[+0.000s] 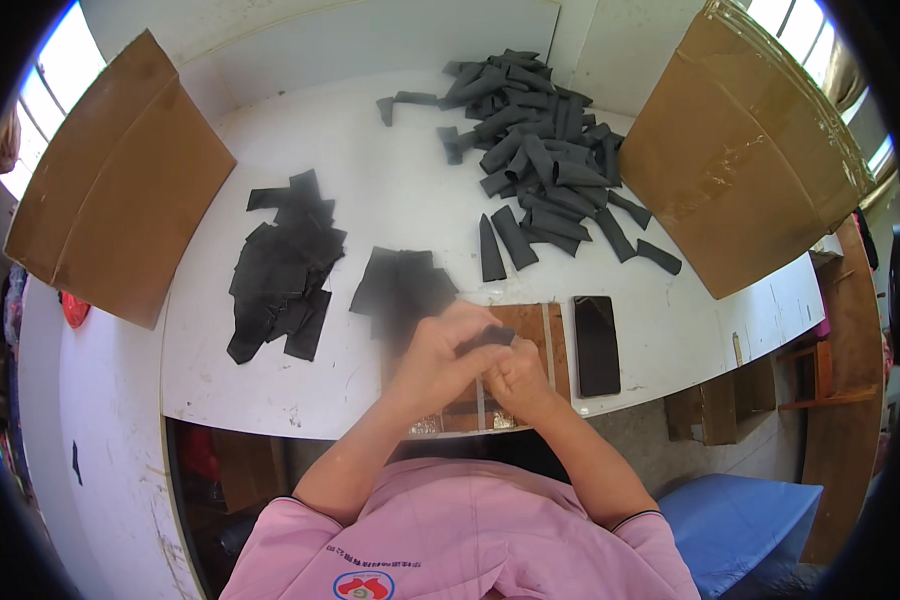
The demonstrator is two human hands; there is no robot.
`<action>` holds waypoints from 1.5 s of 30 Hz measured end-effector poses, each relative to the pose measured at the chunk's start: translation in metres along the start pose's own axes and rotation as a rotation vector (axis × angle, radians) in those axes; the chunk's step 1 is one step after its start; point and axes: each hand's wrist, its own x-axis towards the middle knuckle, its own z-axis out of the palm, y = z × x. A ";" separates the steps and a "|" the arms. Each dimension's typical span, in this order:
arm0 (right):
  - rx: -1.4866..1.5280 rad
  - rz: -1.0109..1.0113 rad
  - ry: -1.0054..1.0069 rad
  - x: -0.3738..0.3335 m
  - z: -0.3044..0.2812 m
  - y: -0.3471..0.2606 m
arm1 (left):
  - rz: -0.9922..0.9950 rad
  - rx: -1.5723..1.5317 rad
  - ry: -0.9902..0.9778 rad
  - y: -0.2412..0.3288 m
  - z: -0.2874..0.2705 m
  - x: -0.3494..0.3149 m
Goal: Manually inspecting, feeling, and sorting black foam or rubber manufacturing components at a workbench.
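Observation:
Over a brown cardboard piece (553, 350) at the table's near edge, my two hands come together on a small dark grey fabric piece (490, 337). My left hand (440, 355) has its fingers closed around it from the left. My right hand (520, 380) pinches its right end, and much of the piece is hidden by the fingers. Just beyond my left hand lies a small stack of flat dark fabric pieces (400, 285), partly blurred. Farther left is a larger loose pile of flat black pieces (280, 275).
A big heap of rolled dark grey fabric tubes (545, 150) covers the far right of the white table (370, 180). A black phone (597, 345) lies right of the cardboard. Cardboard panels stand at left (120, 180) and right (745, 150). A blue bag (740, 525) sits below right.

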 end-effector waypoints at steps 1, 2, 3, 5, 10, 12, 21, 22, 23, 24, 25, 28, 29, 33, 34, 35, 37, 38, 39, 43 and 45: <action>-0.008 -0.001 0.018 -0.001 0.004 0.002 | -0.128 -0.043 0.042 -0.006 -0.001 0.000; -0.016 -0.002 0.036 0.000 0.005 0.004 | -0.001 0.050 0.040 -0.009 -0.001 0.001; -0.010 -0.001 0.037 0.001 0.004 0.003 | -0.006 0.054 0.041 -0.005 0.002 -0.002; -0.034 0.023 -0.052 0.004 -0.004 0.000 | 0.000 -0.060 0.200 0.006 0.011 -0.005; -0.074 -0.016 -0.101 0.016 -0.022 -0.014 | 0.115 -0.102 0.197 0.014 0.007 -0.002; -0.089 -0.062 -0.086 0.012 -0.014 -0.011 | 0.129 0.243 0.049 0.018 -0.002 0.000; -0.115 0.016 -0.086 0.015 -0.017 -0.012 | 0.121 -0.116 0.347 0.021 0.010 -0.001; -0.123 0.010 -0.067 0.018 -0.018 -0.013 | 0.123 -0.263 0.351 0.021 0.012 -0.002; -0.130 0.003 -0.048 0.020 -0.020 -0.015 | 0.122 -0.265 0.353 0.022 0.011 -0.003; -0.131 0.001 -0.049 0.025 -0.027 -0.020 | 0.155 -0.450 0.370 0.023 0.008 -0.004; -0.170 -0.020 -0.070 0.030 -0.033 -0.026 | 0.187 -0.631 0.388 0.023 0.002 -0.005; -0.142 0.011 -0.123 0.023 -0.019 -0.014 | 0.132 -0.698 0.388 0.012 -0.005 -0.007; -0.071 0.064 -0.159 0.018 -0.013 -0.011 | 0.042 -0.676 0.401 0.009 -0.004 -0.007; -0.130 0.065 -0.150 0.019 -0.017 -0.016 | 0.015 -0.383 0.417 0.020 -0.008 -0.004; -0.109 0.077 -0.164 0.018 -0.018 -0.016 | 0.016 -0.384 0.415 0.023 -0.009 -0.003; -0.088 0.089 -0.178 0.017 -0.019 -0.016 | 0.053 -0.279 0.328 0.025 -0.010 0.000; -0.115 0.070 -0.196 0.023 -0.025 -0.024 | 0.087 -0.164 0.255 0.027 -0.016 -0.001; -0.147 0.056 -0.210 0.025 -0.026 -0.026 | 0.132 -0.086 0.245 0.027 -0.020 -0.001; -0.145 0.057 -0.213 0.025 -0.025 -0.026 | 0.176 -0.011 0.230 0.025 -0.024 -0.001; -0.117 0.040 -0.103 0.023 -0.020 -0.020 | 0.350 0.082 0.192 0.035 -0.022 0.006; -0.080 0.051 -0.101 0.024 -0.020 -0.018 | 0.272 0.113 0.161 0.034 -0.024 0.004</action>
